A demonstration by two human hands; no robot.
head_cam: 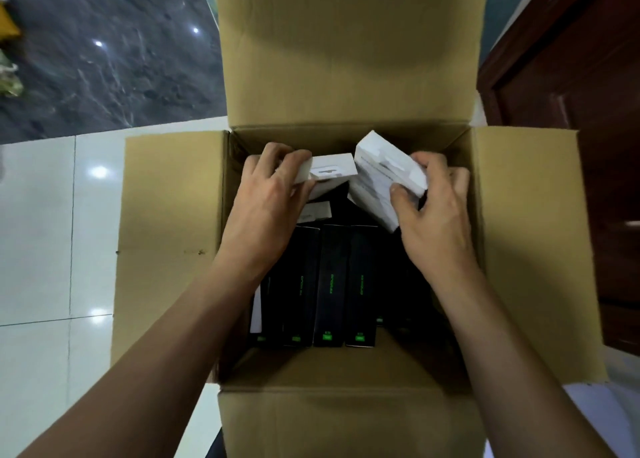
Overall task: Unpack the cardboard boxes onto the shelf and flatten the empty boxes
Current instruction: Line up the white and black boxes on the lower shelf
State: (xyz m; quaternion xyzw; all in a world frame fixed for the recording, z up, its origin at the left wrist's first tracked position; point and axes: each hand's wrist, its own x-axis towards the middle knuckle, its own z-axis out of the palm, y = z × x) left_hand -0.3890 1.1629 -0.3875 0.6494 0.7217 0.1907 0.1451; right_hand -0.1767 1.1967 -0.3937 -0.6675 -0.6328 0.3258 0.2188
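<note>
Cardboard box sits open mid-frame, my left hand gripping one white carton and my right hand another tilted white carton, so honestly either could slip back onto the black boxes if I rush.

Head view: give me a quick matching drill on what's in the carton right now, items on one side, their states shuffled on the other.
Items:
1. left hand
2. right hand
3. black boxes
4. far flap

States:
A. standing in a row, untouched
B. raised upright
C. grips the tilted white box
D. grips the flat-lying white box

Pairs: 1-D, 2-C, 3-A, 4-B
</note>
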